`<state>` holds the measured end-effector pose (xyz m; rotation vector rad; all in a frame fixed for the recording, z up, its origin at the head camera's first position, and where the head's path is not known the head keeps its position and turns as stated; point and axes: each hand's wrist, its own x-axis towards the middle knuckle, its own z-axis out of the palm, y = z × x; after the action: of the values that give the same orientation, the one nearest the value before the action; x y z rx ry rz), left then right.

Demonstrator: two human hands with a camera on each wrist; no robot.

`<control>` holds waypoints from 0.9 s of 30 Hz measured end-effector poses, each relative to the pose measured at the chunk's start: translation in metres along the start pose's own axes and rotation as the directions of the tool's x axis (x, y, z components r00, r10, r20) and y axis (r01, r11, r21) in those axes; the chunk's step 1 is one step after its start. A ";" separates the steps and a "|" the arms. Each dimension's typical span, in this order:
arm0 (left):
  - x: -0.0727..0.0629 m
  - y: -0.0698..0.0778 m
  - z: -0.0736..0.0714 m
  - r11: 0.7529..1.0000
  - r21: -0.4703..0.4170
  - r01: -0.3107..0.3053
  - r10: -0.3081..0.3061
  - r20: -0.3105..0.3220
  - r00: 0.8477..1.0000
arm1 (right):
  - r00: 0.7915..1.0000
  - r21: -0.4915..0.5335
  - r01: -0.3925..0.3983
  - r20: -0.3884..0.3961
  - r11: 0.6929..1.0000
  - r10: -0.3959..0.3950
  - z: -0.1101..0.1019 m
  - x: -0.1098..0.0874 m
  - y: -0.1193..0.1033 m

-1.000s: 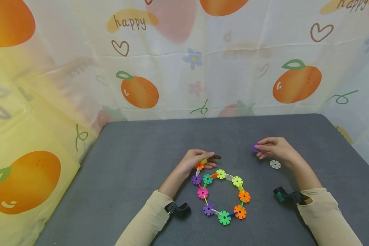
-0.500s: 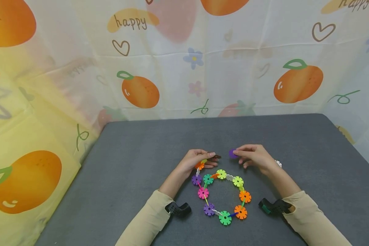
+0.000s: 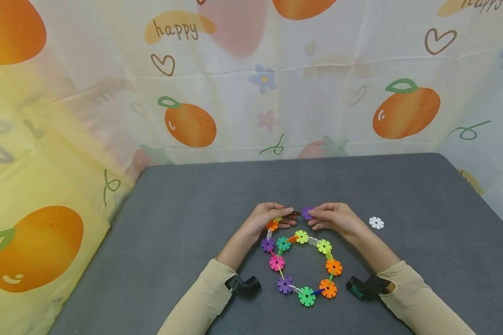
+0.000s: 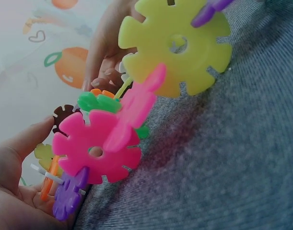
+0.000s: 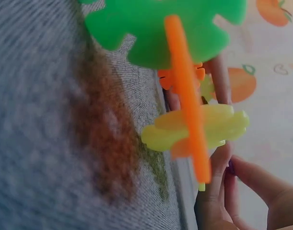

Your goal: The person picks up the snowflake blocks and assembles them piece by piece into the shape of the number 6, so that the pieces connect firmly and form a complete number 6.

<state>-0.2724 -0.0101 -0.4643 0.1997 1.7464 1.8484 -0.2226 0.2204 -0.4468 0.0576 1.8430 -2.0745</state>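
Observation:
My left hand [image 3: 268,219] pinches the end of a chain of notched plastic snowflake discs, where a brown disc [image 3: 297,213] sticks out past the fingertips. A yellow disc [image 3: 278,219] and an orange disc [image 3: 272,225] hang below it. Between thumb and fingers, my right hand [image 3: 334,217] holds a purple disc [image 3: 306,213] close to the brown one. Whether those two discs touch is too small to tell. The rest of the chain lies as a loop of slotted-together discs, with a green disc [image 3: 307,296] nearest me. In the left wrist view the brown disc [image 4: 64,117] sits at the thumb tip.
One loose white disc [image 3: 376,223] lies on the grey table [image 3: 201,195], right of my right hand. Patterned cloth [image 3: 234,116] rises behind the table's far edge. Each wrist wears a black camera band.
My right hand has carried the purple disc leftward from near the white disc to beside the brown disc. The left hand and chain have hardly moved.

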 end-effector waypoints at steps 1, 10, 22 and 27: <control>0.000 0.000 0.000 1.000 0.003 0.000 0.000 -0.005 1.000 | 1.000 0.004 -0.005 -0.001 1.000 0.005 0.000 0.000 0.000; 0.000 0.001 0.001 1.000 0.012 0.010 -0.010 -0.031 0.999 | 1.000 -0.008 -0.011 0.017 1.000 0.011 0.003 0.002 0.002; 0.001 0.000 -0.001 1.000 -0.013 0.019 -0.018 0.009 1.000 | 0.999 -0.052 0.033 -0.022 0.998 -0.035 0.004 0.001 0.002; 0.003 -0.001 -0.003 1.000 -0.024 0.017 -0.016 0.032 0.999 | 0.999 -0.054 0.042 -0.018 0.998 -0.043 0.005 0.001 0.002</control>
<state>-0.2761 -0.0116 -0.4663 0.2032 1.6986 1.8445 -0.2218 0.2151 -0.4484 0.0251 1.9267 -2.0580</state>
